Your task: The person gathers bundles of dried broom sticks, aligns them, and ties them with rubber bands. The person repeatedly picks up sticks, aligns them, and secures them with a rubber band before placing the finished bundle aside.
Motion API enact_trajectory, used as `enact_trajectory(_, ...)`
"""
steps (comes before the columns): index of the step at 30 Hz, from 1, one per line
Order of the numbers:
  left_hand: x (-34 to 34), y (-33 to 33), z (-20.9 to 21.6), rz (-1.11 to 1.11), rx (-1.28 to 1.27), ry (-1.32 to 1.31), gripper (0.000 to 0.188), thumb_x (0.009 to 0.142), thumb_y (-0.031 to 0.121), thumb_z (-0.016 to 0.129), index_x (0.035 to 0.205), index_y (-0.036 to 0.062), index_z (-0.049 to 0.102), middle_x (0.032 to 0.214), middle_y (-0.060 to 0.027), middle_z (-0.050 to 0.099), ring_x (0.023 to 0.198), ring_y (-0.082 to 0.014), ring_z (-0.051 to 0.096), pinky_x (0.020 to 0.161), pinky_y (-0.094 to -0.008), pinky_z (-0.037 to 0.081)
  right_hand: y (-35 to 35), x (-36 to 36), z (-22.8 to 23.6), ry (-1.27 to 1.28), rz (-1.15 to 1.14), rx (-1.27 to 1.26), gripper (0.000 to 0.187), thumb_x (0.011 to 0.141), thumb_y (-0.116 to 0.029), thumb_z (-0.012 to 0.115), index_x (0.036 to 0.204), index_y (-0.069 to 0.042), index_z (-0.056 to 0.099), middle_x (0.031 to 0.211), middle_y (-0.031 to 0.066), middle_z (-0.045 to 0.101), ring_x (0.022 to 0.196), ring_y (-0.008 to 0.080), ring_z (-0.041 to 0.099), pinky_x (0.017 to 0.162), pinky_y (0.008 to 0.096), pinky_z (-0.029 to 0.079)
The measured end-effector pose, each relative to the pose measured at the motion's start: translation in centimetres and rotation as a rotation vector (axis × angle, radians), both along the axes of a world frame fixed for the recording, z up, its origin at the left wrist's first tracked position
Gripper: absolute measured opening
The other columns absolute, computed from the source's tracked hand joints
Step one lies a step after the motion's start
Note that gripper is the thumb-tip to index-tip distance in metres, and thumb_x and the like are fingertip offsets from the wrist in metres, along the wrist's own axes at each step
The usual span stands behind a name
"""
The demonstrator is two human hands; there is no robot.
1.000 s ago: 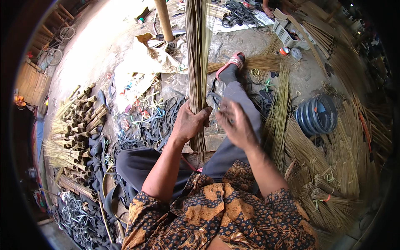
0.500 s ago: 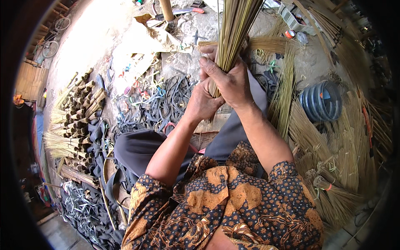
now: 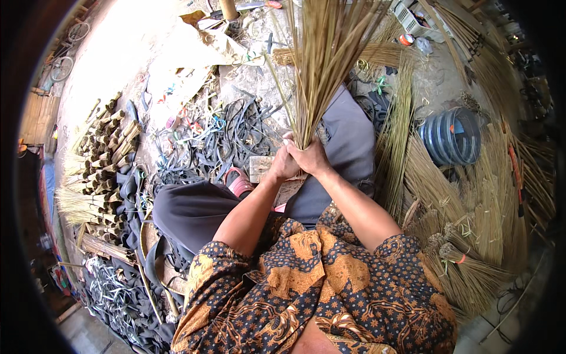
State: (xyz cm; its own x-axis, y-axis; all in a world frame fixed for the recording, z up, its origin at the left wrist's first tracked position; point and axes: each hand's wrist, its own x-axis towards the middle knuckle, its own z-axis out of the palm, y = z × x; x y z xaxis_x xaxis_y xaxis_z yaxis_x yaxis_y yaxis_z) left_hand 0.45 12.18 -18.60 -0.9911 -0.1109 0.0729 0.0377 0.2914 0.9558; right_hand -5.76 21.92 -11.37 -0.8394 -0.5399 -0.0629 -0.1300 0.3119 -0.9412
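Note:
A bundle of thin greenish-brown broom sticks (image 3: 327, 65) stands upright between my legs, its upper ends fanned out and slightly blurred. Both hands clasp its lower end: my right hand (image 3: 311, 156) wraps round it from the right, and my left hand (image 3: 284, 162) closes round it from the left, against the other hand. The bottom tips of the sticks are hidden inside the hands. Below the left hand lies a small wooden block (image 3: 260, 169), beside my foot in a pink sandal (image 3: 239, 182).
Stacked bound stick bundles (image 3: 106, 159) lie at left, above dark rubber strips (image 3: 127, 295). More strips (image 3: 236, 127) tangle ahead. At right are loose sticks (image 3: 398, 135), a blue clear plastic container (image 3: 451, 137) and tied bundles (image 3: 463, 259). A white crate (image 3: 415, 20) sits far right.
Both hands have come down and closer to my body with the bundle. Its upper ends have spread wider, and the hands now grip nearer the bottom.

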Motion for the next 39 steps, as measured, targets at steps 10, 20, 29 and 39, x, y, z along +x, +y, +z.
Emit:
enact_trajectory(10,-2.0,0.2,6.6,0.272,-0.002,0.139,0.029,0.087,0.011,0.070,0.115,0.0063,0.072,0.103,-0.0199,0.076,0.094,-0.0319,0.074,0.085,-0.0410,0.056,-1.8,-2.6,9.5,0.041,0.009,-0.405,0.009,0.091,-0.008,0.076,0.093,-0.001,0.071,0.090,0.0049,0.072,0.086,0.0143,0.069,0.078,0.0332,0.055)
enact_trajectory(20,-0.5,0.7,1.9,0.152,-0.158,-0.141,0.036,0.089,0.016,0.066,0.124,0.0054,0.066,0.113,-0.0240,0.073,0.110,-0.0409,0.070,0.092,-0.0456,0.056,-1.1,-0.5,4.3,-0.118,0.012,-0.086,0.009,0.093,-0.002,0.068,0.101,0.001,0.068,0.094,0.0069,0.069,0.077,0.0105,0.062,0.071,0.0311,0.053)
enact_trajectory(29,-0.2,1.3,-1.2,0.175,-0.070,0.132,0.041,0.085,0.013,0.069,0.125,0.0031,0.061,0.115,-0.0247,0.070,0.107,-0.0414,0.069,0.092,-0.0453,0.054,0.2,-0.7,0.8,0.259,0.043,-0.217,0.017,0.095,-0.008,0.068,0.111,-0.001,0.066,0.080,0.0043,0.066,0.071,0.0143,0.063,0.070,0.0331,0.053)
enact_trajectory(39,0.7,1.6,3.3,0.129,0.139,-0.257,0.027,0.088,0.022,0.079,0.103,0.0046,0.065,0.081,-0.0069,0.069,0.078,-0.0220,0.067,0.076,-0.0376,0.055,0.1,-5.9,6.6,-0.236,0.028,-0.501,0.036,0.100,-0.022,0.072,0.126,-0.001,0.059,0.088,0.0029,0.064,0.067,0.0107,0.062,0.061,0.0263,0.055)
